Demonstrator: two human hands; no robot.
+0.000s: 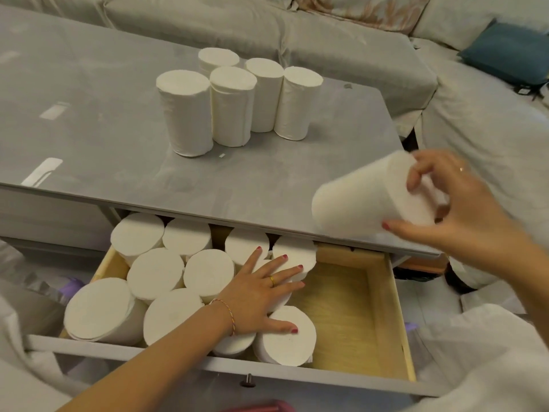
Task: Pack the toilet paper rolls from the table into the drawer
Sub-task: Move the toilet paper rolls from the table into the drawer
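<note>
your left hand (261,292) lies palm down, fingers spread and nearly flat, forearm reaching in from the lower left; thumb angled toward you. a ring sits on one finger, a thin cord bracelet at the wrist. your right hand (457,209) is raised at the right, wrist bent, fingers curled and thumb opposed in a grasp, slightly blurred. a ring shows on one finger there too.

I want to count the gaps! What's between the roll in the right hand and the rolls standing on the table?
Nothing: in the head view, only bare grey table top separates the held roll from the standing rolls.
</note>
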